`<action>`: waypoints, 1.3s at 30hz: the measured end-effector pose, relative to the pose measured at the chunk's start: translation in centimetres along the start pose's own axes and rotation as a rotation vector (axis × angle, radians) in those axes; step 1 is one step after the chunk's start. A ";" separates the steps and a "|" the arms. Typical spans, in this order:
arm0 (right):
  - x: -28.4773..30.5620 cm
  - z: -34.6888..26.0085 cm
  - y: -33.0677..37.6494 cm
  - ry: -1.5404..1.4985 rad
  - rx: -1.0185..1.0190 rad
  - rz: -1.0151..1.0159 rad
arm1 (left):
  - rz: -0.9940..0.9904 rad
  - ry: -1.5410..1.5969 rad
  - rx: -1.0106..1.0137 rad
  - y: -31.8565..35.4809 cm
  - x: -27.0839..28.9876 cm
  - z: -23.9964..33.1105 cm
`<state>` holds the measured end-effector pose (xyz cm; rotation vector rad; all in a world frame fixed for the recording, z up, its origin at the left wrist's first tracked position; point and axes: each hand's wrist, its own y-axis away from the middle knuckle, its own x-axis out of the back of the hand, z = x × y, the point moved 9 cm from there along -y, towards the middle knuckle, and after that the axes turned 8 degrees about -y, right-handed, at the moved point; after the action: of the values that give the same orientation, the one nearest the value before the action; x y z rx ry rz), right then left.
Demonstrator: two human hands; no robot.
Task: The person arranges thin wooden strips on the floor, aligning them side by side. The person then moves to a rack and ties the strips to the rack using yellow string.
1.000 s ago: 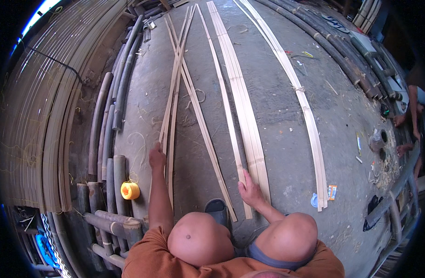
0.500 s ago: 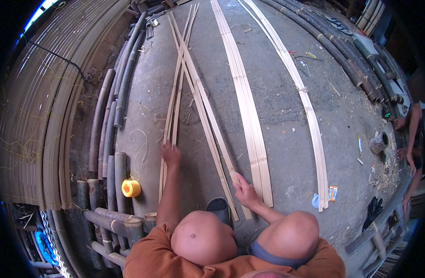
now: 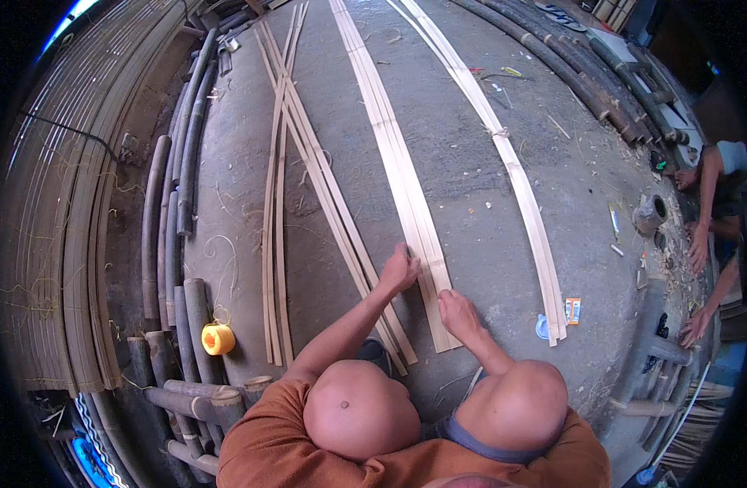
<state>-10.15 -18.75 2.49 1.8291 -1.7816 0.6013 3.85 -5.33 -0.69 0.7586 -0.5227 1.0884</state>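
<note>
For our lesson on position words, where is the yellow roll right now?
In the head view, the yellow roll sits at lower left, between the bamboo poles and the crossed pale strips.

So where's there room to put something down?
Mostly bare floor lies beside the middle strips: left, up to the crossed strips; right, up to the tied strips. The far left is crowded with bamboo poles and slats.
</note>
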 end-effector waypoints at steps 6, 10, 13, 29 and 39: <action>-0.4 1.1 1.1 -0.004 -0.022 0.015 | -0.044 0.322 0.251 -1.7 -5.0 -3.6; -0.2 0.4 0.5 -0.093 -0.004 0.019 | -0.107 0.461 0.332 -2.3 -5.8 -5.4; 0.2 -0.1 0.4 -0.009 -0.051 0.009 | -0.031 0.630 0.419 -1.2 -5.5 -5.8; 1.6 -8.0 -0.5 -0.362 0.151 0.104 | 0.658 0.610 0.112 -0.1 16.1 -8.3; -1.0 -7.4 0.7 -0.542 -0.016 0.024 | 0.755 -0.446 0.263 5.9 28.0 -22.5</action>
<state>-10.60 -13.23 7.57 2.0977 -2.1339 0.0930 9.59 29.88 6.42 1.0829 -1.1165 1.7173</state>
